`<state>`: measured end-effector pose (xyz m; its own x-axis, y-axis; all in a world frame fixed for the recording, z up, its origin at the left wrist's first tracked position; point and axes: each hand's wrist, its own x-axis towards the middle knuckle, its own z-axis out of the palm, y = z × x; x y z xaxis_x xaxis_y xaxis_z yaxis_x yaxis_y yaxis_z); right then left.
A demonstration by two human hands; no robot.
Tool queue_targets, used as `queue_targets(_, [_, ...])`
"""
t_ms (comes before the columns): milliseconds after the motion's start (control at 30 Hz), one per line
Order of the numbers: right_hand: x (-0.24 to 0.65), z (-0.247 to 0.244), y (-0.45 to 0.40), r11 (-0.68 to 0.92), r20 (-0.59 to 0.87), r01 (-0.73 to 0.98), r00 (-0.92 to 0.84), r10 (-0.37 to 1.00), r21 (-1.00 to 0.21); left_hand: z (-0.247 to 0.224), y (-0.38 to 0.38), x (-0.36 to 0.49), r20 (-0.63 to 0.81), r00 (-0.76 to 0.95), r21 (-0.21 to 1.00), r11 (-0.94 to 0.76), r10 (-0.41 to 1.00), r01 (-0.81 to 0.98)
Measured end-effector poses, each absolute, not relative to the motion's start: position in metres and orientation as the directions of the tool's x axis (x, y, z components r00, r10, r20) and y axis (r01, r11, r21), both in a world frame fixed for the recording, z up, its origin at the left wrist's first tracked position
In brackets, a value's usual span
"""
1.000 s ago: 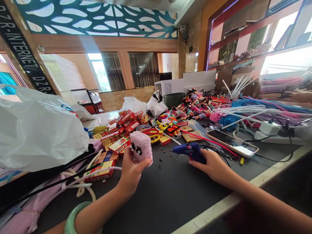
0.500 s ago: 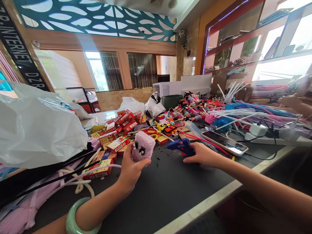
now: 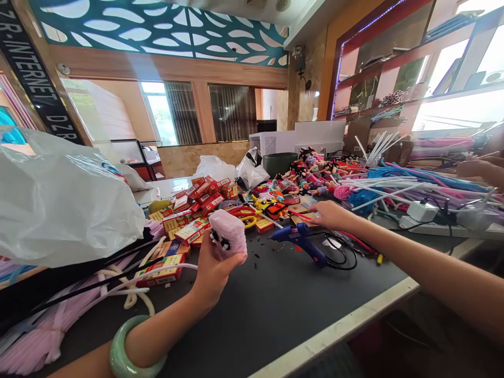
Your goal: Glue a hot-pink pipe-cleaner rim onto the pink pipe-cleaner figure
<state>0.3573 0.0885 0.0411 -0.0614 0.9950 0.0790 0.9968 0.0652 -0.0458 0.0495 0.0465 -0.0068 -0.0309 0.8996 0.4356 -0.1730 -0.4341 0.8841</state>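
My left hand [image 3: 212, 273] is closed around a pink fuzzy block [image 3: 232, 233] with black-and-white eyes on its front, held above the table. A green bangle [image 3: 134, 349] circles that wrist. My right hand [image 3: 331, 216] reaches over the table, fingers stretched out near a red pipe cleaner [image 3: 301, 215]; whether they touch it I cannot make out. Just below this hand, a blue glue gun [image 3: 301, 241] lies on the dark table, its nozzle pointing left and its black cord [image 3: 352, 257] looped to the right.
Small red-and-yellow boxes [image 3: 208, 199] are piled behind my left hand. A white plastic bag [image 3: 66, 205] bulges at left above pink pipe cleaners [image 3: 43, 331]. Small dolls [image 3: 311, 168], pipe cleaner bundles [image 3: 397, 184] and a power strip [image 3: 468, 231] lie right. Another person's hand [image 3: 482, 169] shows at far right.
My right hand has let go of the glue gun and moved up and slightly right. The glue gun now rests on the table. The pink block has tilted slightly, showing more of its top.
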Motion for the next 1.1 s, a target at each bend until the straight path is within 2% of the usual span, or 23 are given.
queue_targets(300, [0.347,0.017,0.117,-0.051,0.133,0.997,0.042,0.99,0.063,-0.012,0.042,0.046,0.509,0.029,0.86,-0.509,0.86,-0.009])
queue_targets(400, [0.354,0.023,0.113,-0.086,0.205,0.992,0.066,0.977,0.091,-0.013,0.037,0.044,0.538,0.048,0.837,-0.54,0.842,0.09])
queue_targets(500, [0.363,0.033,0.101,-0.092,0.336,0.988,0.047,0.941,0.121,-0.012,0.031,0.043,0.557,0.071,0.81,-0.56,0.828,0.172])
queue_targets(633, [0.367,0.05,0.077,-0.032,0.585,0.985,-0.075,0.808,0.171,-0.007,0.025,0.045,0.56,0.11,0.775,-0.566,0.821,0.281])
queue_targets(800, [0.344,0.071,0.039,0.068,0.821,0.971,-0.229,0.523,0.227,0.001,0.017,0.049,0.562,0.131,0.728,-0.564,0.817,0.389])
queue_targets(933, [0.303,0.075,-0.006,0.116,0.885,0.954,-0.301,0.356,0.278,0.003,0.015,0.051,0.589,0.158,0.683,-0.592,0.793,0.428])
queue_targets(1000, [0.282,0.069,-0.027,0.145,0.873,0.945,-0.326,0.362,0.292,0.002,0.016,0.051,0.606,0.172,0.664,-0.612,0.777,0.429])
queue_targets(1100, [0.259,0.056,-0.049,0.28,0.858,0.928,-0.344,0.38,0.248,-0.001,0.017,0.051,0.631,0.179,0.64,-0.637,0.755,0.429])
